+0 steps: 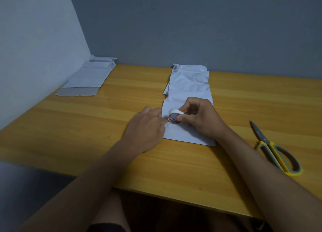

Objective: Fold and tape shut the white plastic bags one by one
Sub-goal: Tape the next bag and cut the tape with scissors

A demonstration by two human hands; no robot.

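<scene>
A white plastic bag (189,87) lies lengthwise on the wooden table (87,127), folded narrow, its far end against the wall. Over the bag's near half, my right hand (200,118) holds a small white roll of tape (174,117) between thumb and fingers. My left hand (148,127) sits at the bag's left edge with its fingertips touching the roll's left side; whether it pinches a tape end I cannot tell. Another white bag (90,76) lies in the far left corner with a grey flap showing at its near end.
Yellow-and-grey scissors (275,149) lie on the table to the right of my right forearm. Grey walls close the table at the back and the left. My knees show below the table's front edge.
</scene>
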